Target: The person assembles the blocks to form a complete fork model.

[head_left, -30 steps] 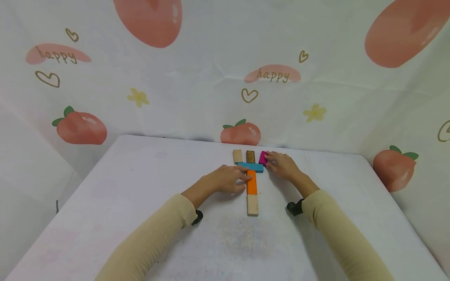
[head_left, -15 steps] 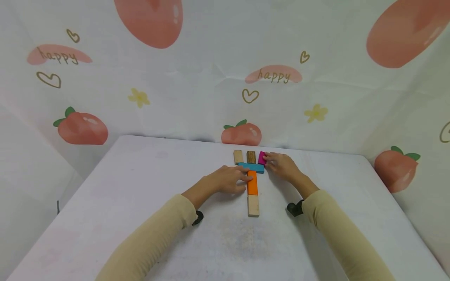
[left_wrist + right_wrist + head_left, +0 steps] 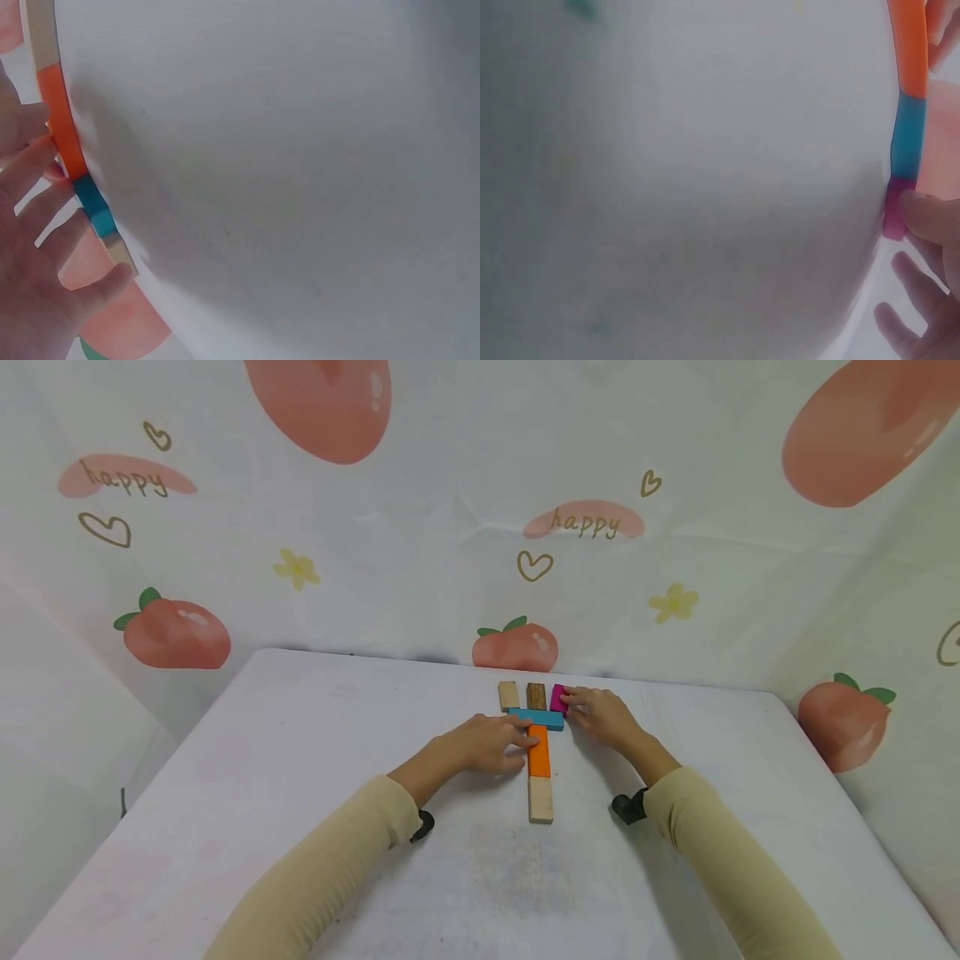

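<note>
Wooden blocks lie flat on the white table in a fork-like figure. A plain block (image 3: 540,799) and an orange block (image 3: 538,760) form the stem, with a blue block (image 3: 546,719) set crosswise at its far end. Beyond the blue one stand a second plain block (image 3: 508,695), a brown-grained block (image 3: 536,696) and a magenta block (image 3: 558,698). My left hand (image 3: 489,743) has its fingers spread, with fingertips resting on the blue and orange blocks. My right hand (image 3: 602,717) pinches the magenta block at its right side, the thumb showing on it in the right wrist view.
The white table (image 3: 337,710) extends on both sides of the blocks. A printed cloth backdrop (image 3: 420,543) hangs behind its far edge. Dark straps (image 3: 630,807) show at both wrists below the sleeves.
The magenta block has shifted slightly left with my right hand, nearer the brown-grained block. My left hand stays in place over the blue and orange blocks.
</note>
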Available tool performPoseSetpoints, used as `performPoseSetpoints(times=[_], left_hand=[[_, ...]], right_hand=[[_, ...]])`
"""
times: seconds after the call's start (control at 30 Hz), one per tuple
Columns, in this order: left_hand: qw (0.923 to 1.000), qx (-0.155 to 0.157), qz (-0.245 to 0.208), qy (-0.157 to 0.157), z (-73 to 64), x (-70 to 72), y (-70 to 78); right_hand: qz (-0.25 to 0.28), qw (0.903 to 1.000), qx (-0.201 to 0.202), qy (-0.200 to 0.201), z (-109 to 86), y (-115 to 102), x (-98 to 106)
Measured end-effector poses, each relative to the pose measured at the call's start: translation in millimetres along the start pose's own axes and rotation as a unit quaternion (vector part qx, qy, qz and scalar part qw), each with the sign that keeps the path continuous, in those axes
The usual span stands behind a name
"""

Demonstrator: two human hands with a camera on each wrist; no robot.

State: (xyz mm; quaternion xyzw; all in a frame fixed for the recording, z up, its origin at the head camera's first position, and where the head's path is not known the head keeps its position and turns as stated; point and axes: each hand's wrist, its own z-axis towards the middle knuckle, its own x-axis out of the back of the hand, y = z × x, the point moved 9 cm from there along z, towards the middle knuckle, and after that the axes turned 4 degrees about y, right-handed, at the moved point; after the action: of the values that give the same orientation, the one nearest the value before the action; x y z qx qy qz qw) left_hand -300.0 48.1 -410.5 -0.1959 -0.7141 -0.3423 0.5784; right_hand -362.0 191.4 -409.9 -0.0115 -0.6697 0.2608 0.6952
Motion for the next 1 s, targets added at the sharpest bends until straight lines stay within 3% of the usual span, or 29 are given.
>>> performPoseSetpoints(times=[0.5, 1.0], left_hand=[[0.9999, 0.001, 0.011, -0.002, 0.3, -1.6, -0.7], [0.9999, -0.006, 0.012, 0.004, 0.1, 0.4, 0.0]], right_hand=[[0.007, 0.9999, -0.01, -0.006, -0.1, -1.3, 0.5], [0.011, 0.9999, 0.004, -0.009, 1.0, -1.7, 0.8]])
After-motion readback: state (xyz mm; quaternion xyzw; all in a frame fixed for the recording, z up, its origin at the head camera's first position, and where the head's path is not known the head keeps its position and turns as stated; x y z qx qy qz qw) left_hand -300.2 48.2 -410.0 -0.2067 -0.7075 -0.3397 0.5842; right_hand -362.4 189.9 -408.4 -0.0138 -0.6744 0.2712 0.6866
